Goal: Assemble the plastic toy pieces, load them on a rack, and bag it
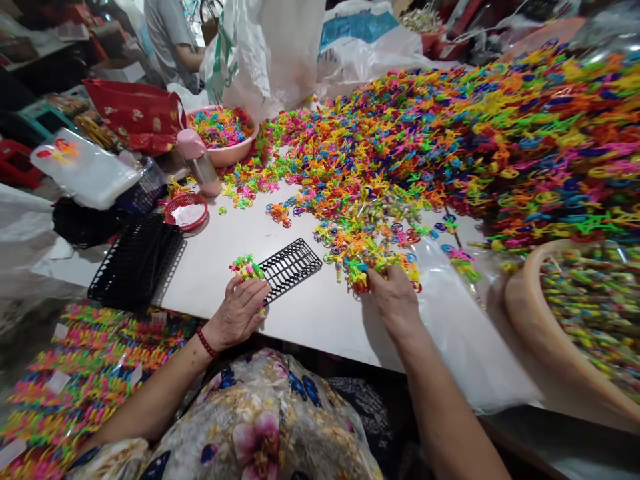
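A black slotted plastic rack (295,267) lies on the white table, its left end under my left hand (239,311). My left fingers are closed over that end, beside a cluster of bright plastic toy pieces (245,267) set on the rack. The rack's right part has bare slots. At the near edge of a loose heap, my right hand (395,297) has thumb and fingers pinched on a small colourful plastic toy piece (358,265). Its exact shape is partly hidden by the fingers and neighbouring pieces.
A large heap of colourful pieces (380,140) covers the back and right. Stacked black racks (137,263), a red basket (186,212) and a pink-lidded flask (200,163) stand left. A tub (530,287) and clear plastic bags (460,333) lie right. A person (173,40) is behind.
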A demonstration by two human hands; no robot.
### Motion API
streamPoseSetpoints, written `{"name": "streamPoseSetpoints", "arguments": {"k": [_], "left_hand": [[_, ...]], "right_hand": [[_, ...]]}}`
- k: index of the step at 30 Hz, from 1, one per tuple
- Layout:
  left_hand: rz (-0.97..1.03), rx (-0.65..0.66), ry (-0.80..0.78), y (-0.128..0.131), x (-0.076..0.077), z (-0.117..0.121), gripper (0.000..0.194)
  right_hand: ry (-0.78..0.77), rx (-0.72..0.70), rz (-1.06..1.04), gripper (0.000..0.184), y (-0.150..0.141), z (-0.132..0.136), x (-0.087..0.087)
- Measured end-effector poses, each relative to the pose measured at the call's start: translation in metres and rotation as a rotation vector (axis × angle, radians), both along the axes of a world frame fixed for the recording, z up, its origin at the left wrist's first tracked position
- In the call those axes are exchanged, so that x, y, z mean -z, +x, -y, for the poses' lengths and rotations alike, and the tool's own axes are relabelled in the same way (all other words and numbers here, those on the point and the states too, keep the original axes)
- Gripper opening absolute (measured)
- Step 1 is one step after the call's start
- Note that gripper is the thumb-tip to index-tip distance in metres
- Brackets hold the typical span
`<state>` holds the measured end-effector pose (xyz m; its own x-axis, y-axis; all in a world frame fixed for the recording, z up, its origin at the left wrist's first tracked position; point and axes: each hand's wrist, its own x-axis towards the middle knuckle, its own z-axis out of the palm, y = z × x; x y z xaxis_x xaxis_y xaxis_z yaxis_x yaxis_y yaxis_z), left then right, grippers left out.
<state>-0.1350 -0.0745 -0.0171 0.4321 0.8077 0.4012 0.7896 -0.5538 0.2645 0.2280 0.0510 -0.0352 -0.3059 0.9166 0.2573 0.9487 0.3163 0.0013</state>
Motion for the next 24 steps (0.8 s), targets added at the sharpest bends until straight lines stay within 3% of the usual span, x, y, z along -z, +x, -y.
{"name": "streamPoseSetpoints", "arguments": {"k": [4, 7, 9, 12, 14, 18, 24], "left_hand": [[0.043, -0.011, 0.039, 0.0, 0.002, 0.0, 0.053], [0.052, -0.02, 0.041, 0.0, 0.002, 0.0, 0.055], [0.046, -0.009, 0.038, 0.0, 0.001, -0.001, 0.058], [0.042, 0.006, 0.042, -0.001, 0.001, -0.002, 0.062], [0.034, 0.003, 0.034, -0.001, 0.0, -0.001, 0.063], [0.035, -0.001, 0.021, -0.001, 0.001, -0.001, 0.064], [0.038, -0.014, 0.031, 0.0, 0.002, -0.002, 0.066]], "right_hand": [[0.081, 0.014, -0.14, 0.02, -0.007, 0.0, 0.002], [0.09, -0.077, -0.383, 0.03, -0.036, 0.017, -0.003], [-0.075, -0.188, -0.579, 0.033, -0.068, 0.034, -0.007], [-0.477, -0.314, -0.83, 0.025, -0.124, 0.057, -0.01], [-0.619, -0.384, -0.927, 0.018, -0.155, 0.066, -0.008], [-0.618, -0.44, -1.002, 0.017, -0.187, 0.069, 0.004], [-0.567, -0.542, -0.918, 0.019, -0.189, 0.066, 0.018]]}}
